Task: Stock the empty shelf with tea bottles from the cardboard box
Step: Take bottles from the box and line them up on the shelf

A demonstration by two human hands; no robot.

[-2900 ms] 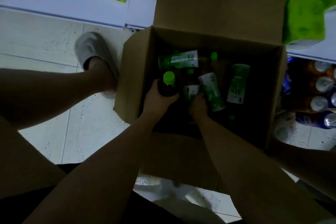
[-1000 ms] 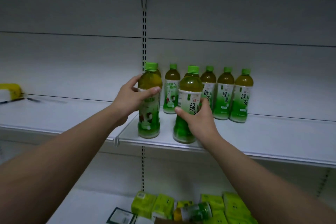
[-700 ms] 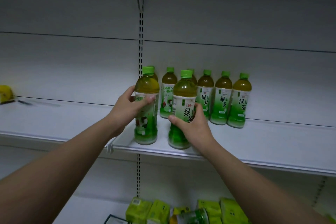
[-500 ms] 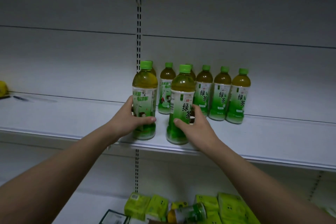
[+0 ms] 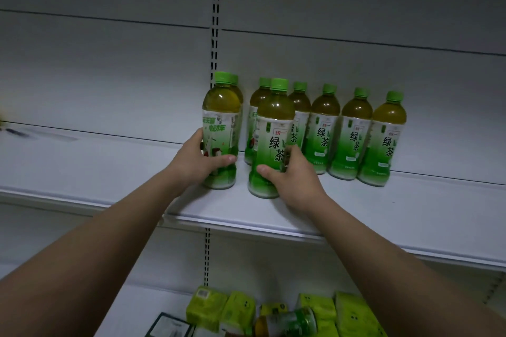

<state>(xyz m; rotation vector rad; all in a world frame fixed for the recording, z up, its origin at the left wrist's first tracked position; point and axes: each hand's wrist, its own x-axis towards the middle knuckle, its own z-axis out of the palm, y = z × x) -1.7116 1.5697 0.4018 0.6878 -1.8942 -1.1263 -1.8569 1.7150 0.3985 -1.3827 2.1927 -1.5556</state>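
**2 bottles set down at the shelf front, both hands on them**

At the bottom of the frame, nearest the camera, green packets (image 5: 353, 314) and 1 bottle lying on its side (image 5: 287, 323) sit on a lower level; the cardboard box itself is out of view. Both forearms rise from the lower corners toward the middle of the frame.

At mid-frame the left hand (image 5: 198, 161) wraps the lower half of the left front bottle (image 5: 220, 131), thumb across its face and fingers hidden round the far side. The right hand (image 5: 290, 175) grips the right front bottle (image 5: 273, 139) low on its body, thumb in front. Both bottles stand upright, long axis vertical, bases on the shelf (image 5: 383, 213) a little in from its front edge. They stand near each other, with a gap between them.

Behind them, against the back panel, stands the back row of bottles (image 5: 356, 134), 6 caps visible, running from frame centre toward the right. The left front bottle stands directly ahead of the row's leftmost bottle; the right front bottle stands ahead of the next 1 or 2.

The coming move likely turns on depth: each held bottle has its partner straight behind it, further from the fingers, so a short push away from the body would close the gap before release. Each hand is equally close to its own bottle. Much of the shelf to the right and left looks unfilled, so stocking seems early.
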